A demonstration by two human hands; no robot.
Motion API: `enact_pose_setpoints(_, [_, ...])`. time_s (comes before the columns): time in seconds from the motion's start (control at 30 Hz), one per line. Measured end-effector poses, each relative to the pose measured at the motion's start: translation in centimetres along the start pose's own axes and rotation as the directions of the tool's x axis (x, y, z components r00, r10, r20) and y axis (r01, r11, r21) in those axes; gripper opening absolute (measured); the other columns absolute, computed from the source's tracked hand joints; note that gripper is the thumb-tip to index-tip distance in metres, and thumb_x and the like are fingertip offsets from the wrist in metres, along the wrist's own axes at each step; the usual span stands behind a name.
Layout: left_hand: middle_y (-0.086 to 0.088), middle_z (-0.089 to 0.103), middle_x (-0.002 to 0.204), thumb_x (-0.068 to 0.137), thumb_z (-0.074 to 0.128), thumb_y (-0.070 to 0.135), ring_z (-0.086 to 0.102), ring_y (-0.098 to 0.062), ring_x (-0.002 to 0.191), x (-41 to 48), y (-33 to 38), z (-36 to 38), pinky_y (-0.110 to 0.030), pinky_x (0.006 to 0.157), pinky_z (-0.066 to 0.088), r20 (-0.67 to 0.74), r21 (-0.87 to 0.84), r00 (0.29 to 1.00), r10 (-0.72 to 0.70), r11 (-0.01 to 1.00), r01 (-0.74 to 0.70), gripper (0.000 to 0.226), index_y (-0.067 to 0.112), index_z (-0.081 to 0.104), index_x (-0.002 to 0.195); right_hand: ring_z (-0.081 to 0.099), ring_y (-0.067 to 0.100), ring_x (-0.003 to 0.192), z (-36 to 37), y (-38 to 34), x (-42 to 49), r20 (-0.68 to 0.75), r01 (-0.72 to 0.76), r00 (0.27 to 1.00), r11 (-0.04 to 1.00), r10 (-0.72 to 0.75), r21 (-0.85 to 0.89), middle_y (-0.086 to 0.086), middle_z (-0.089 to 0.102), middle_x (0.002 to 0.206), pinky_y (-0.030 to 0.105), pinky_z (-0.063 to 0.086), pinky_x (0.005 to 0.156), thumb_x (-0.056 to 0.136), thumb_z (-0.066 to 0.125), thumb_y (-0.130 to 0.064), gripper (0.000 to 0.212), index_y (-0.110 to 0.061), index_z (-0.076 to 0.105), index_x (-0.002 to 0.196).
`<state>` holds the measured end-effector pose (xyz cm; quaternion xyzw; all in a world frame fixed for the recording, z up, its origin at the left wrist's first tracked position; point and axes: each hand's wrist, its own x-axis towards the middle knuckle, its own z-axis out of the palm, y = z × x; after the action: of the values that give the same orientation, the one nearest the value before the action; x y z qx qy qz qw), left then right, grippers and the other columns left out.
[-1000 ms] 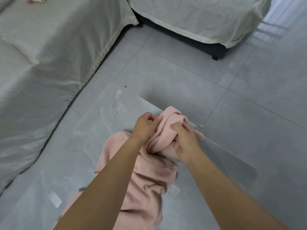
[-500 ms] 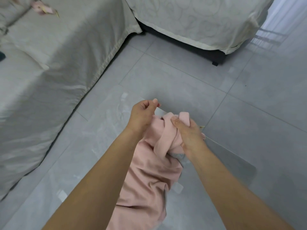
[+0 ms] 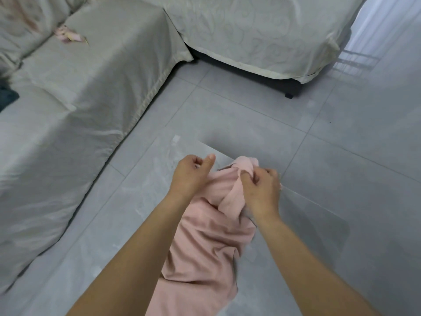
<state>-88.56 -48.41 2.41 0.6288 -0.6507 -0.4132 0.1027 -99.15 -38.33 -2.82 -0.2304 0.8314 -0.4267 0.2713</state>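
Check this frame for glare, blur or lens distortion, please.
Head view: soft, even daylight; window glare streaks the floor at top right; the wide-angle lens bows the hem of the sofa cover; left hand, right hand and the pink cloth look slightly soft yet readable.

— What's the room like?
— I see a grey tiled floor [image 3: 250, 115] and a sofa [image 3: 79, 99] under a pale cover on the left.
— And ahead?
— Another covered seat [image 3: 262, 35], with daylight glare [image 3: 355, 62] beside it.
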Motion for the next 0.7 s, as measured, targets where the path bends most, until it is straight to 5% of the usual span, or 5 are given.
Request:
enact_pose_setpoints(0.1, [0.002,0.042,0.055,0.081,0.056,0.057,0.041,-0.013,0.05,-0.8,-0.4,-0.4,-0.026,0.048,0.028,0.241,0.312,0.943,-0.229,0.939,0.148,0.052,0.015,0.041,0.054,0.059,0.011,0.073,-1.3,-0.7,-0.2,0.091,-0.115,0.992,0.917,0.086,0.382,-0.004,0.063,0.076,0.027,0.05,0.069,0.082,0.066,-0.016,0.014,-0.025,0.059,0.074])
enact_pose_setpoints(0.2, [-0.001,0.049,0.062,0.08,0.066,0.047,0.044,-0.014,0.054,-1.1,-0.9,-0.5,-0.024,0.049,0.032,0.397,0.14,0.892,-0.218,0.974,0.175,0.042,0.014,0.051,0.059,0.059,-0.005,0.066,-2.4,-0.4,-0.4,0.127,-0.132,0.988,0.883,0.084,0.451,-0.007,0.065,0.078,0.014,0.046,0.066,0.084,0.065,-0.012,0.011,-0.022,0.064,0.079])
enact_pose_setpoints(0.43, [0.005,0.048,0.066,0.089,0.056,0.019,0.046,-0.012,0.061,-1.0,-0.6,0.4,-0.024,0.057,0.038,-0.071,-0.137,0.987,0.142,0.979,-0.15,0.013,0.017,0.048,0.08,0.043,-0.001,0.052,-4.1,0.4,-0.4,0.0,-0.095,0.994,0.856,0.11,0.509,-0.004,0.049,0.065,0.022,0.036,0.056,0.093,0.047,-0.008,0.02,-0.025,0.052,0.084])
enact_pose_setpoints(0.53, [0.007,0.051,0.063,0.09,0.049,0.005,0.051,-0.002,0.06,-1.2,-0.6,0.3,-0.01,0.064,0.04,-0.046,-0.119,0.958,0.284,0.95,-0.288,0.031,0.026,0.055,0.113,0.041,0.003,0.049,-4.9,0.3,-0.6,0.111,0.002,0.992,0.905,-0.055,0.425,-0.012,0.056,0.06,0.013,0.033,0.049,0.084,0.038,0.01,0.047,-0.032,0.056,0.095])
enact_pose_setpoints(0.7, [-0.001,0.067,0.101,0.082,0.034,-0.016,0.059,0.013,0.089,-1.8,0.0,-0.1,0.0,0.082,0.039,0.106,-0.166,0.943,0.316,0.941,-0.297,0.046,0.007,0.071,0.098,0.057,0.001,0.061,-6.9,0.5,-0.9,0.476,0.143,0.868,0.989,-0.142,0.034,-0.022,0.067,0.067,0.013,0.038,0.06,0.082,0.058,-0.005,0.034,-0.035,0.073,0.079])
